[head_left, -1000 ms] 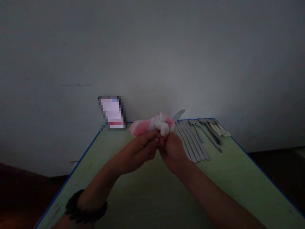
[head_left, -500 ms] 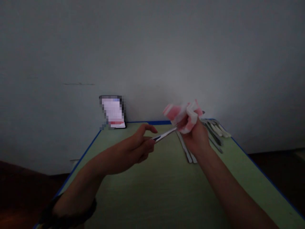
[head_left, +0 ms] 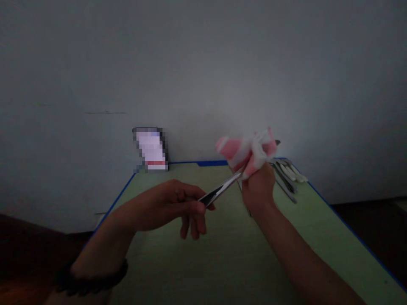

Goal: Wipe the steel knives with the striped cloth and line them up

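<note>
My left hand (head_left: 178, 207) pinches the handle end of a metal table knife (head_left: 222, 188), which slants up to the right. My right hand (head_left: 257, 186) is closed on a pink and white cloth (head_left: 248, 150) that wraps the knife's blade end; a bit of the tip shows past the cloth. Both hands hover above a green table (head_left: 222, 254) with a blue edge. Behind my right hand, a row of several pieces of metal cutlery (head_left: 286, 176) lies on the table.
A blurred-out upright item (head_left: 150, 149) leans against the grey wall at the table's far left corner. Dark floor shows past both sides of the table. A dark beaded band sits on my left wrist (head_left: 92, 277).
The hands were together on the cloth; now they have drawn apart. My right hand slid the cloth up and right along the knife, while my left hand dropped slightly with the handle.
</note>
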Demonstrator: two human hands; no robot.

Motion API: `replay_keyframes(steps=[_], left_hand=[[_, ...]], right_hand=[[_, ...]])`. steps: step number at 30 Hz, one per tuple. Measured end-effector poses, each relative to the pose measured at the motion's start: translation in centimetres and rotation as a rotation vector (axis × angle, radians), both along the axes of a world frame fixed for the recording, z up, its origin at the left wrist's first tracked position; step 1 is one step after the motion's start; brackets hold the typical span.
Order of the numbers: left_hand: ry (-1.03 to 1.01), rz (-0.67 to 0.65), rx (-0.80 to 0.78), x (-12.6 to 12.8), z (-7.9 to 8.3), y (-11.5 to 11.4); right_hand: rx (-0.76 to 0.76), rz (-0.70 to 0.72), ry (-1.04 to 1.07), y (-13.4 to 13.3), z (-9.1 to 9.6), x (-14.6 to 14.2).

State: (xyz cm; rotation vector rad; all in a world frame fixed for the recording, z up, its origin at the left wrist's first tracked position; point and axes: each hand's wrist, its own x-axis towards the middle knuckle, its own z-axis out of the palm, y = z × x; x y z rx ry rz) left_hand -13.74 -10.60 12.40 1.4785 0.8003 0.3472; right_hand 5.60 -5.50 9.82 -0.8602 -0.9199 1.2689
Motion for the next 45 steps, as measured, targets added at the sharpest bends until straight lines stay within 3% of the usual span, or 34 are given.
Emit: replay_keyframes(steps=[2,5,10,14,18,22,26,31,36,41,45], left_hand=[[0.061,0.027,0.108,0.8,-0.5,0.3],[0.132,0.067,0.274,1.7,-1.1,0.7],[0.198,0.167,0.393,1.3,-1.2,1.2],[0.17,0.188,0.37,1.1,-1.5,1.4],[0.235,0.172,0.377,1.8,-2.2,1.7],[0.3,0.145,0.415,3.1,-2.7,1.5],[0.327,0.018,0.392,3.5,-1.7,0.5],[0.371,-0.063,0.263,1.8,0.3,-0.4],[0.373,-0.156,0.121,-1.0,0.8,-0.2],[0.312,0.055,0.194,-2.5,0.7,0.3],[0.338,0.15,0.339,-0.8,0.9,0.1]], right_hand=[[-0.037,-0.121,-0.16,-1.4,-0.6,-1.6],[-0.047,-0.002,-0.24,-2.5,-1.3,-3.5],[-0.022,0.179,0.037,-1.8,-0.5,-3.8],[0.02,0.201,-0.05,-1.9,-0.3,-3.3],[-0.002,0.133,-0.145,-2.5,-2.0,-3.9],[-0.085,0.075,-0.012,-2.2,-3.2,-4.4],[-0.11,-0.04,0.085,-0.6,-2.5,-3.0],[-0.066,-0.167,0.328,2.1,-1.3,-0.2],[-0.083,-0.201,0.555,3.6,-0.3,1.1],[-0.038,-0.108,0.624,3.3,0.9,1.0],[0.065,-0.218,0.439,1.2,0.6,-0.3]])
